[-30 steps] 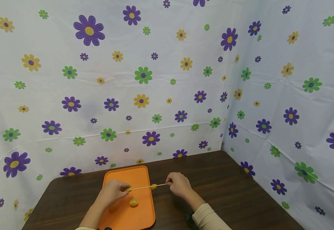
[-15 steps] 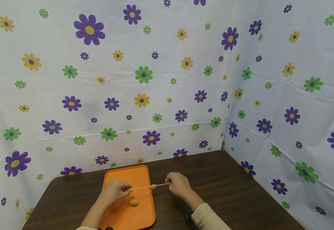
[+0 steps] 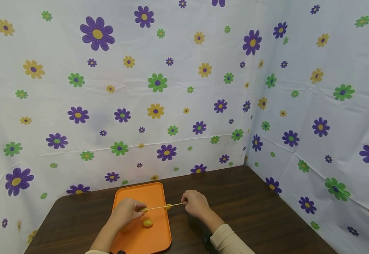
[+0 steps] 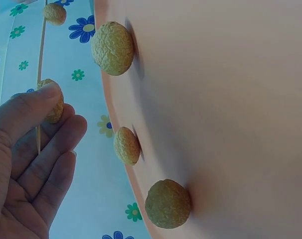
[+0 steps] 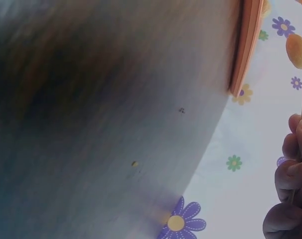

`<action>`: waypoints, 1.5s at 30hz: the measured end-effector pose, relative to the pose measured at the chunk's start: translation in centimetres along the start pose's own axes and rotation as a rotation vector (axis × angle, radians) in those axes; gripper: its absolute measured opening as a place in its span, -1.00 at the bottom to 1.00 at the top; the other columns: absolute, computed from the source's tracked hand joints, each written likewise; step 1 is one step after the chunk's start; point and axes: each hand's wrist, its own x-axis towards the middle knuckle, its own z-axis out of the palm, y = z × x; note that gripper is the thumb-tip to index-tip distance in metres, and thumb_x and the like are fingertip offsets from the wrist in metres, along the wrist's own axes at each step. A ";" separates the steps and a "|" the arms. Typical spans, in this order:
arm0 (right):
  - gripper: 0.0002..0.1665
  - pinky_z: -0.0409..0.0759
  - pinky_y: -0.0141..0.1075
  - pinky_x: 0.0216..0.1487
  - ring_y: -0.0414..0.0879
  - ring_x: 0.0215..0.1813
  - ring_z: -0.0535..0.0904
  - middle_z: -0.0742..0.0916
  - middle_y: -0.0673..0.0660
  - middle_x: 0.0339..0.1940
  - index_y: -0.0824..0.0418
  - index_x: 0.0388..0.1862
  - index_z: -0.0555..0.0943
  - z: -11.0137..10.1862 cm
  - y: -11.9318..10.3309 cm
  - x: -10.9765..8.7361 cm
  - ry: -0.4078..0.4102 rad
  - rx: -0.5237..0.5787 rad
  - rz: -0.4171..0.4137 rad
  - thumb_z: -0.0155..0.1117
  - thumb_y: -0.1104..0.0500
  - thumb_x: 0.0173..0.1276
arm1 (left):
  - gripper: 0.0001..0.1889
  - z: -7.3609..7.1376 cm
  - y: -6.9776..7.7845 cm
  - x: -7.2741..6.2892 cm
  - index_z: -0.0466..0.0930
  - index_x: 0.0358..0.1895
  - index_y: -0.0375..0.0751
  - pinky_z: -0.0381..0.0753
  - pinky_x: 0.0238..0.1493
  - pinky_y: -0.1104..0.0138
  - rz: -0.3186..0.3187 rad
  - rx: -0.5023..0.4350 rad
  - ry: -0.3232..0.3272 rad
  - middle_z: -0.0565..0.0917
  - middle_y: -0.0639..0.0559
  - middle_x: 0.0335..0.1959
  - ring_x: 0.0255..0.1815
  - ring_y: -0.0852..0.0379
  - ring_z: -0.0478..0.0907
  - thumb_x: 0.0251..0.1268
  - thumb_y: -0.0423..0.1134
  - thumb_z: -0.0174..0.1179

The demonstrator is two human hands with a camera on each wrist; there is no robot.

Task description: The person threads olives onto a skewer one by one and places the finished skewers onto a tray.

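Observation:
In the head view a thin wooden skewer runs level between both hands, above the orange tray. My left hand pinches a wrinkled yellow ball between thumb and fingers at the skewer's left end. The skewer's pointed tip shows past that ball in the left wrist view. A second yellow ball sits further along the skewer, between the hands. My right hand grips the skewer's other end with curled fingers. Loose on the tray lie more such balls, among them one below the skewer.
A dark brown table carries the tray and extends to the right. White sheets with printed flowers stand behind and on the right side. A dark object shows beside the right wrist.
My right hand has moved slightly left, and the ball midway along the skewer has shifted slightly left with it. The left hand has hardly moved and keeps its pinch.

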 end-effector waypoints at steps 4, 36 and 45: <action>-0.85 0.63 -0.18 -0.28 -0.20 -0.35 0.58 0.70 -0.12 -0.39 0.01 -0.43 0.73 0.0 -0.2 -0.1 0.001 0.003 -0.001 0.44 0.28 0.23 | -0.87 0.1 0.0 0.0 0.85 -0.23 -0.13 0.69 -0.34 0.34 0.022 -0.017 -0.004 0.81 0.08 -0.38 -0.38 0.22 0.71 0.14 -0.32 0.49; -0.85 0.57 -0.27 -0.35 -0.25 -0.41 0.51 0.65 -0.15 -0.45 0.04 -0.45 0.72 0.3 -1.2 0.0 0.004 0.004 -0.015 0.44 0.29 0.22 | -0.87 0.5 0.2 0.5 0.85 -0.24 -0.15 0.67 -0.35 0.35 0.066 -0.035 -0.002 0.80 0.10 -0.39 -0.38 0.26 0.72 0.12 -0.34 0.49; -0.87 0.59 -0.25 -0.32 -0.24 -0.40 0.51 0.68 -0.11 -0.43 0.07 -0.43 0.74 0.2 -1.4 0.1 -0.013 0.019 0.002 0.43 0.31 0.22 | -0.86 0.7 0.5 0.7 0.85 -0.22 -0.16 0.69 -0.33 0.32 0.057 -0.024 -0.011 0.81 0.10 -0.38 -0.36 0.23 0.72 0.12 -0.32 0.50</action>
